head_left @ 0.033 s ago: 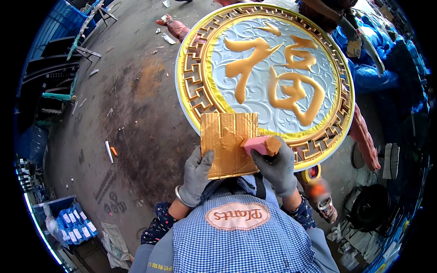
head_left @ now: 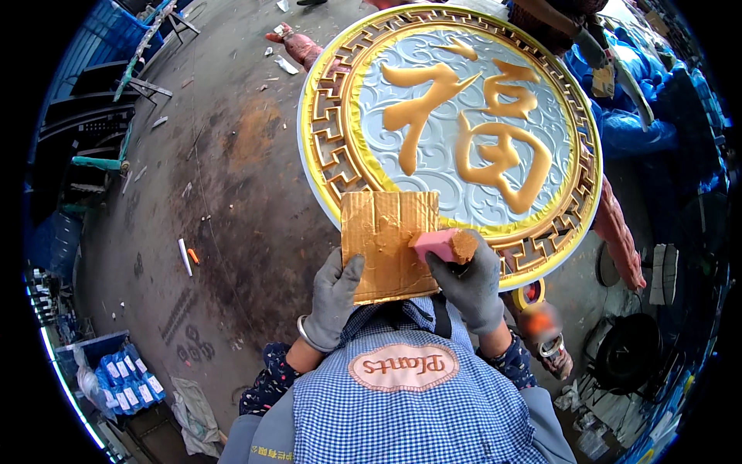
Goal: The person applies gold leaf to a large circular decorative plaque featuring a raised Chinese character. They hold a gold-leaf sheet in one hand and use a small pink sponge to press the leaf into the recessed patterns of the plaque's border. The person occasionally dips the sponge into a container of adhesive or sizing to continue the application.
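My left hand [head_left: 335, 298], in a grey glove, grips the left edge of a piece of cardboard [head_left: 379, 263] coated in gold paint, thumb on top. My right hand [head_left: 473, 286], also gloved, is closed around a pink sponge block [head_left: 437, 246]. One sponge end rests against the cardboard's right side; its other end is stained golden brown. Just beyond the cardboard lies a large round carved panel [head_left: 481, 220] with a pale blue relief ground, raised gold character and gold fretwork border. Yellow masking [head_left: 369, 166] lines the inside of that border.
At the far right of the panel is another person's gloved hand [head_left: 591, 50] with a small cardboard piece. Pink wrapped supports [head_left: 618, 232] show under the panel. To the right are a black round pan-like object [head_left: 630, 352] and a yellow tape roll [head_left: 531, 294]. Blue packets [head_left: 131, 379] sit lower left.
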Demonstrator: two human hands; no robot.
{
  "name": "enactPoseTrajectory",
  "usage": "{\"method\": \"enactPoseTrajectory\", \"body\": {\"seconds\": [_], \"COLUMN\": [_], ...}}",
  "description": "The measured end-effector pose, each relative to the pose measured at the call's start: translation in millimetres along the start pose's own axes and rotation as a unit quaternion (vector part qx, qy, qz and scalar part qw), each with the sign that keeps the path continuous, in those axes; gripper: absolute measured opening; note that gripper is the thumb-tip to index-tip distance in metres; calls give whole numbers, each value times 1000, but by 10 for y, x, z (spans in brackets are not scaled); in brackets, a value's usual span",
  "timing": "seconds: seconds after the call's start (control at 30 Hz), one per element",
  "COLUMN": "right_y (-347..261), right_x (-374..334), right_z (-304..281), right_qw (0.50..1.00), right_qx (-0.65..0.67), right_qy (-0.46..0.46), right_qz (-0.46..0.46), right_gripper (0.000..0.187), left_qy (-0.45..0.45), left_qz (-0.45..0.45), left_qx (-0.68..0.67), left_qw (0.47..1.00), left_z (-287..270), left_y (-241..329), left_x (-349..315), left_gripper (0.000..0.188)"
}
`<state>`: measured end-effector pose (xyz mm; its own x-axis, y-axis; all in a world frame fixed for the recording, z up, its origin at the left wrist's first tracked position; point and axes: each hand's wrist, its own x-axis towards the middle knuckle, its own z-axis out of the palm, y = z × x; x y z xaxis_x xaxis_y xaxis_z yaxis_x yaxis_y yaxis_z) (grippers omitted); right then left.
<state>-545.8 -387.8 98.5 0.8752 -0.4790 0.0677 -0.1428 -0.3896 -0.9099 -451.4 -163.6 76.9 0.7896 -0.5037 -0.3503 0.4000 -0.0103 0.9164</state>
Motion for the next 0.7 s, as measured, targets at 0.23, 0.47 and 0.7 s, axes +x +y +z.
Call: {"method": "enactPoseTrajectory", "body": {"seconds": [0.23,0.47,0.7], "right_y": [-237,-226,-261], "right_x": [131,-70,-50], "right_z": [89,79,69], "right_qw": [998,985,984], "right_qx": [-40,-126,-149], "right_qy": [0,-81,-34], "right_qz": [-54,-86,-92], "right_gripper": [36,33,38], "left_qy": [2,-6,-25], "left_qz": [26,46,44], "left_qx": [51,110,122], "left_qw": [998,993,991], "left_z": [138,124,170], "left_y": [-35,-66,-51], "left_x": [-66,-107,-59], "left_gripper": [39,43,45]}}
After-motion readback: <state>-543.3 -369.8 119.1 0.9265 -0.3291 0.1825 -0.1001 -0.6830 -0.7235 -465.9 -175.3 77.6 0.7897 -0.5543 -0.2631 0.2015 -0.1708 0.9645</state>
